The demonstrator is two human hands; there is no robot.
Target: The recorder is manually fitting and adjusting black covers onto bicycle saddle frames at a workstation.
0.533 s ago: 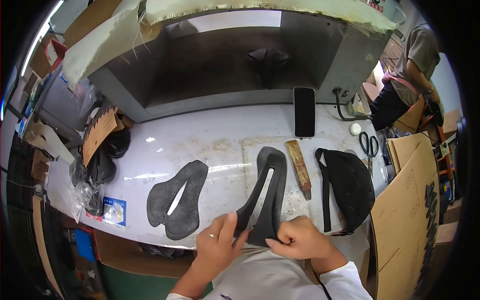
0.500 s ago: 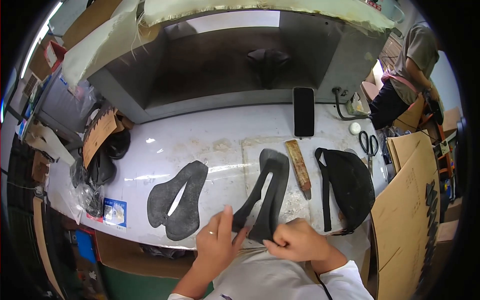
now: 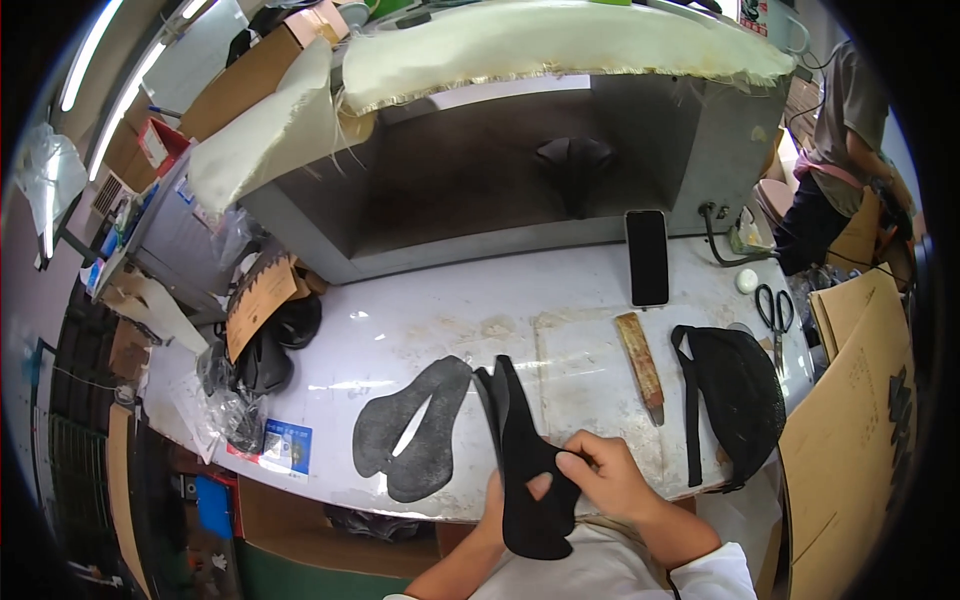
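A thin black saddle-shaped piece [image 3: 518, 450] with a slot is held upright and partly folded in front of me, over the table's near edge. My right hand [image 3: 610, 475] pinches its right side between thumb and fingers. Most of my left hand [image 3: 490, 515] is hidden behind the piece's left side; a bit of finger shows through the slot. On the table to the left lies a dark grey saddle-shaped pad [image 3: 440, 440] with a long slot; its upper tip is close to the held piece.
A worn blade tool [image 3: 640, 365], a black strapped pouch-like item [image 3: 735, 410], scissors [image 3: 775, 315] and a phone [image 3: 648, 258] lie to the right. A grey open-fronted box [image 3: 690, 150] stands behind, a dark saddle-like shape [image 3: 575, 165] inside. Cardboard [image 3: 840, 430] flanks the right; a person [image 3: 845, 150] stands beyond.
The black piece has been turned and folded upright, showing its deep black face. My left hand has gone behind it, and my right hand grips higher on its side. The whole view has shifted.
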